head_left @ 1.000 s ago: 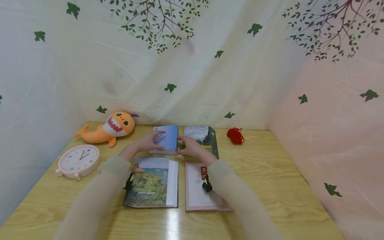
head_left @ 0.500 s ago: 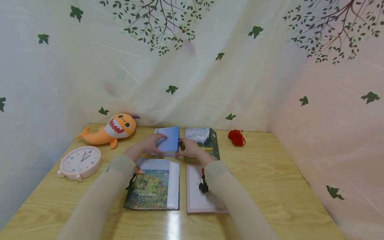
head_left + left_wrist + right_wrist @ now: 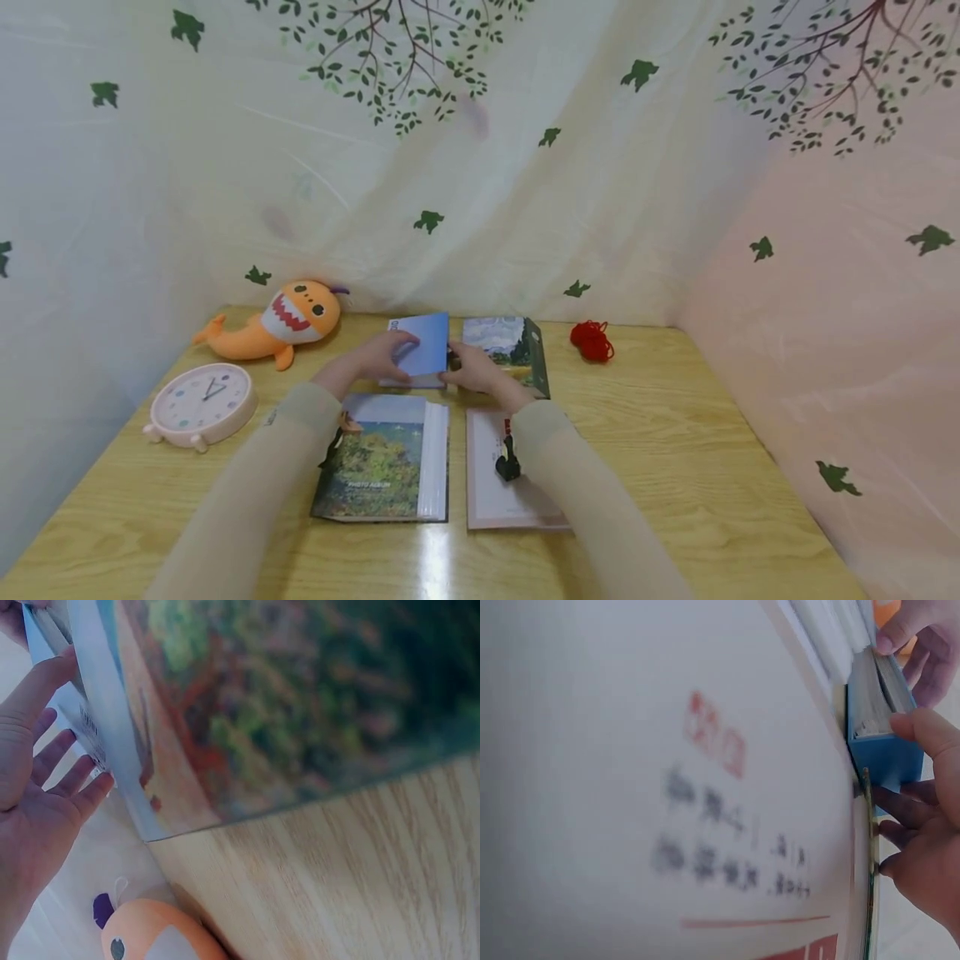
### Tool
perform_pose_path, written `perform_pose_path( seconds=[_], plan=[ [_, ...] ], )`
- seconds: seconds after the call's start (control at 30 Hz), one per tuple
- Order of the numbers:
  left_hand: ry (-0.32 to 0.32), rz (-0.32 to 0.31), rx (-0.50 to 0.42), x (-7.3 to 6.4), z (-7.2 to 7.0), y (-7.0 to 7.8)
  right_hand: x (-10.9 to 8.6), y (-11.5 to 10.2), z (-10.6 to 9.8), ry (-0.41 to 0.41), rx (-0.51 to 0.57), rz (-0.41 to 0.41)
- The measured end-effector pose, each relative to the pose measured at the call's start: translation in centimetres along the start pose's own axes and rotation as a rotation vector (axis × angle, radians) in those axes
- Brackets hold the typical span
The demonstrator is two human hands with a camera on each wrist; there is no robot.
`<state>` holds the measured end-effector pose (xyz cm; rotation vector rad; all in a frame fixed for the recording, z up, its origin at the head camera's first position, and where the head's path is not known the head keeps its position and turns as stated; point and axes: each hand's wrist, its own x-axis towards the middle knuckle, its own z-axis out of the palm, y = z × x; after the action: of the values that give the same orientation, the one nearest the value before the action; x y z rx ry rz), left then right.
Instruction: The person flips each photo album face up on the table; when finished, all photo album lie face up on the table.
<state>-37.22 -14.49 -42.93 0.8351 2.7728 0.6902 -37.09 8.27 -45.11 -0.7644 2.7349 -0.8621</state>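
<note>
Both hands are at a thick blue book (image 3: 427, 346) in the back row. My left hand (image 3: 378, 354) holds its left side, thumb at the near page edge; in the left wrist view the fingers lie spread against a cover with a barcode. On the other side my right hand (image 3: 476, 367) grips the right end, its thumb (image 3: 922, 731) on the near corner and fingers against the blue spine (image 3: 885, 759). Just in front lies a photo album (image 3: 375, 475) with a garden picture. A pale pink book (image 3: 491, 500) sits under the right forearm, partly hidden.
A book with a painted landscape cover (image 3: 495, 333) lies right of the blue book, partly behind the right hand. An orange shark plush (image 3: 262, 333) and a pink-rimmed clock (image 3: 202, 404) are at the left. Red yarn (image 3: 592, 342) lies at the back right, before a curtain (image 3: 487, 208).
Both hands have closed in a little on the blue book, which now sits at a slight angle. The left hand has shifted slightly right; the other things stay where they were.
</note>
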Motion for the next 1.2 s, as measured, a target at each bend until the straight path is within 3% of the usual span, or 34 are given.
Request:
perform_pose_path(
  seconds=[0.23, 0.43, 0.6, 0.73, 0.97, 1.2],
  plan=[
    [0.015, 0.019, 0.01, -0.1, -0.1, -0.5, -0.3, -0.8, -0.1, -0.007, 0.08, 0.01],
    [0.061, 0.027, -0.025, -0.5, -0.2, -0.7, -0.4, -1.3, -0.1, 0.025, 0.208, 0.008],
    [0.075, 0.036, -0.044, -0.7, -0.2, -0.8, -0.4, -1.5, -0.1, 0.076, 0.223, 0.044],
    [0.094, 0.02, -0.132, -0.9, -0.4, -0.8, -0.4, -1.8, -0.3, 0.114, 0.286, 0.053],
    [0.092, 0.008, -0.337, -1.1, -1.0, -0.3, 0.0, -2.5, -0.2, 0.112, 0.466, 0.058],
    [0.083, -0.039, -0.399, -1.1, -1.8, 0.5, -0.1, -3.1, -0.2, 0.127, 0.573, 0.053]
  ],
)
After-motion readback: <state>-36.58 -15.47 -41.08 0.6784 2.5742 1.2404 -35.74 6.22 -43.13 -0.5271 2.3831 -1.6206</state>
